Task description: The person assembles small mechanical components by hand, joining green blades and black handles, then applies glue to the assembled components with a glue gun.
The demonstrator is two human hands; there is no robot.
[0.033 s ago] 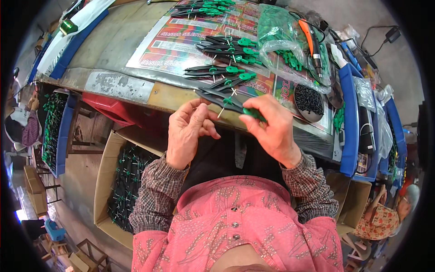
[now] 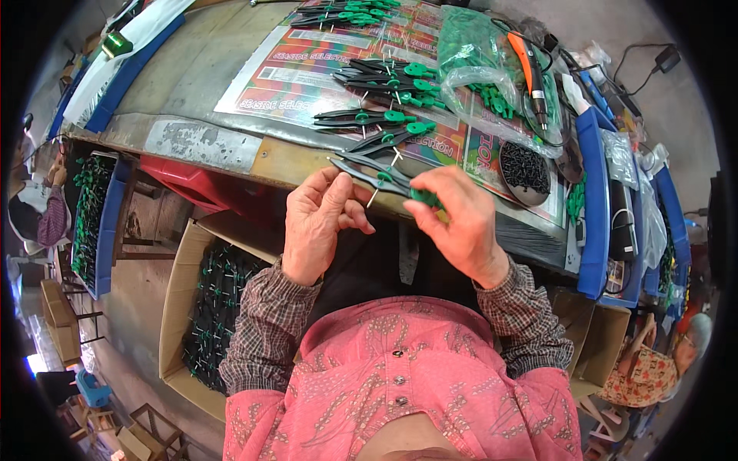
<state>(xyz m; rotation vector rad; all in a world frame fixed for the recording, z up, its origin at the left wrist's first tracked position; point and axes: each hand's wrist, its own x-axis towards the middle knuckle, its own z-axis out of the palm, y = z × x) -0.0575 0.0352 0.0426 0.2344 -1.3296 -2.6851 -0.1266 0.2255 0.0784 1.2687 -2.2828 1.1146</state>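
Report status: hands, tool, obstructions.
Right hand gripping black-and-green tool by green end. Left hand at its black arms, contact unclear. Similar tools lie just beyond, not blocking.

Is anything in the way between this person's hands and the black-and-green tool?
Nothing visible stands between them. The right hand holds the black-and-green tool by its green end; the left hand is close by the black end, though whether it touches is hard to tell.

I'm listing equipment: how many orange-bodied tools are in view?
1: the orange-bodied tool, on the right side of the table, by the clear bag. Others may be hidden.
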